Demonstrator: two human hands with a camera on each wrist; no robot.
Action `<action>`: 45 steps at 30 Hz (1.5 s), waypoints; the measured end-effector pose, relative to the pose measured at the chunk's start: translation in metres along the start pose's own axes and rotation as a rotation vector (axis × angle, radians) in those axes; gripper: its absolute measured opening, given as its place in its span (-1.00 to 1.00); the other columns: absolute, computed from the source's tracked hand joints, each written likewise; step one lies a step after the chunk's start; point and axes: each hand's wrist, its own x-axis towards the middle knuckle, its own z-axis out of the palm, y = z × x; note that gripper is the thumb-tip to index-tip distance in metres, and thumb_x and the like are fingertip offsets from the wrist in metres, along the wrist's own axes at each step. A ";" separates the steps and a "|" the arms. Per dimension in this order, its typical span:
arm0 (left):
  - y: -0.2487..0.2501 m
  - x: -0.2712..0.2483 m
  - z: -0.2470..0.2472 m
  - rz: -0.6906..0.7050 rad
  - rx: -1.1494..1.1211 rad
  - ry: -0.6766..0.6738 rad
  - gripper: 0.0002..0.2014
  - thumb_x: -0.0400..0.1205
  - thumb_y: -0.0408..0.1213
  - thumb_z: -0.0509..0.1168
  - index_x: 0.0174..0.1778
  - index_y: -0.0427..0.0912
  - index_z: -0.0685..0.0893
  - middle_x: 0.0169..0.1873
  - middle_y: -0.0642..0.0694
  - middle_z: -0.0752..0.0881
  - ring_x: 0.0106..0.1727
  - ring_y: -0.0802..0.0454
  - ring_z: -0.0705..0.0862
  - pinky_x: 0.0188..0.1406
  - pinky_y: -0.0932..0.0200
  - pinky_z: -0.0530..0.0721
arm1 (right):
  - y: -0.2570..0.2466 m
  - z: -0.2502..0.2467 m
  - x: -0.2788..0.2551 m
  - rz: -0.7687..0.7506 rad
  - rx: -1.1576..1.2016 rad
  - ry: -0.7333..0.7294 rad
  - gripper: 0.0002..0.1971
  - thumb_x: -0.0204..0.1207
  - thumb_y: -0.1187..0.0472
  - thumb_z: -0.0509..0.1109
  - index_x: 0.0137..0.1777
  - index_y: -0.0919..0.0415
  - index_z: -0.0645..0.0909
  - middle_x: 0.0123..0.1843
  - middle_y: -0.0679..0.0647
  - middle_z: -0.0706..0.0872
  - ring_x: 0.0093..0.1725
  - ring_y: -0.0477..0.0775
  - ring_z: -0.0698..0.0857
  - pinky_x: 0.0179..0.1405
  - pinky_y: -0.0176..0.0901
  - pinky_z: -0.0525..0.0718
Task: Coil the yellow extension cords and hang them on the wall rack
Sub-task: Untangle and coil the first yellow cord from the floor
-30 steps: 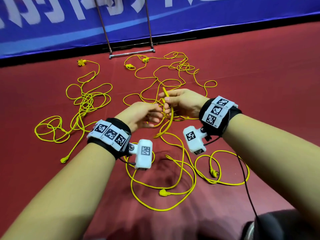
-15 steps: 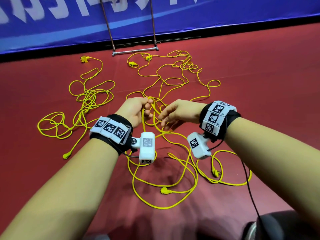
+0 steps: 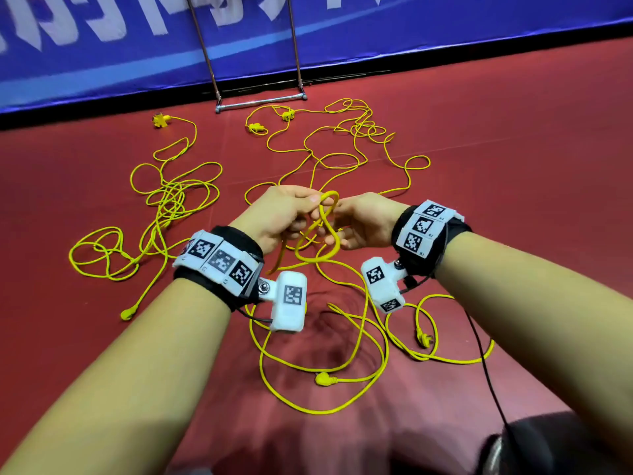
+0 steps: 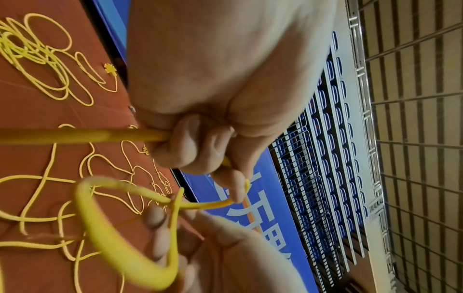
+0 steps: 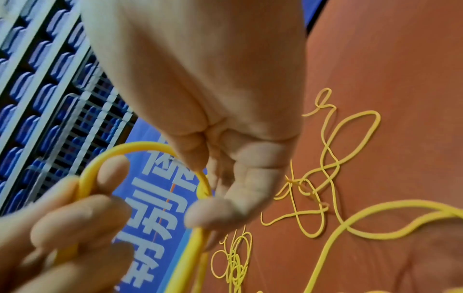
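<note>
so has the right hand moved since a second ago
Yes. The right hand has dropped nearer the person, away from the metal rack base, and now meets the left hand on the yellow cord loop.

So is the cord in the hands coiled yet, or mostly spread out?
Mostly spread. The left hand and right hand hold one small loop of cord; the rest trails loose across the floor.

The two hands meet in the middle above the floor, the left hand left of the right hand, a loop of cord between them. One tangle of cord lies on the floor to the left, another behind the hands. The rack foot stands behind it, before the banner. More cord lies under the wrists.
</note>
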 end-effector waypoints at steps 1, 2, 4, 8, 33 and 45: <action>0.000 -0.001 0.000 0.001 0.015 -0.017 -0.79 0.76 -0.34 0.17 0.07 -0.23 0.73 -0.46 0.05 0.56 -0.58 0.17 0.21 -0.56 0.31 0.10 | -0.003 -0.001 -0.001 0.015 0.090 -0.023 -0.78 0.72 0.22 0.10 0.10 0.14 0.60 -0.06 0.21 0.68 -0.28 0.14 0.78 -0.41 -0.24 0.67; 0.000 -0.001 0.000 0.001 0.031 -0.033 -0.79 0.76 -0.34 0.18 0.03 -0.22 0.74 -0.47 0.05 0.58 -0.57 0.16 0.20 -0.54 0.29 0.09 | -0.005 -0.002 -0.002 0.028 0.170 -0.027 -0.76 0.70 0.22 0.10 0.00 0.18 0.61 -0.03 0.23 0.68 -0.24 0.17 0.77 -0.36 -0.21 0.70; 0.000 -0.003 0.000 -0.003 0.069 -0.071 -0.79 0.75 -0.35 0.19 0.04 -0.30 0.74 -0.47 0.03 0.59 -0.58 0.17 0.20 -0.54 0.30 0.07 | -0.008 -0.006 -0.002 0.038 0.335 -0.027 -0.73 0.68 0.17 0.08 -0.13 0.23 0.56 -0.14 0.26 0.69 -0.26 0.21 0.75 -0.32 -0.14 0.73; 0.005 -0.009 0.008 0.008 0.252 -0.134 -0.79 0.71 -0.39 0.27 -0.20 -0.23 0.76 -0.57 0.00 0.57 -0.67 0.21 0.28 -0.68 0.37 0.14 | -0.012 -0.011 -0.002 -0.005 0.512 0.007 -0.71 0.66 -0.02 0.24 -0.12 0.23 0.44 -0.34 0.22 0.69 -0.37 0.20 0.71 -0.36 -0.06 0.74; -0.048 0.011 -0.027 -0.275 0.049 0.472 -0.75 0.69 -0.50 0.05 -0.19 -0.06 0.42 -0.38 -0.08 0.61 -0.57 0.00 0.68 -0.37 0.20 0.54 | -0.008 -0.032 0.018 -0.081 0.544 0.509 -0.71 0.77 0.22 0.11 -0.21 0.15 0.48 -0.42 0.01 0.39 -0.78 -0.13 0.40 -0.72 -0.47 0.37; -0.027 0.009 -0.017 -0.248 0.014 0.210 -0.68 0.67 -0.43 0.08 0.20 -0.19 0.69 0.05 -0.11 0.82 0.09 -0.09 0.78 -0.13 0.14 0.62 | -0.012 -0.009 0.002 -0.434 -0.275 0.236 -0.78 0.70 0.31 0.28 0.23 0.11 0.69 -0.33 0.02 0.58 -0.56 -0.17 0.50 -0.61 -0.37 0.34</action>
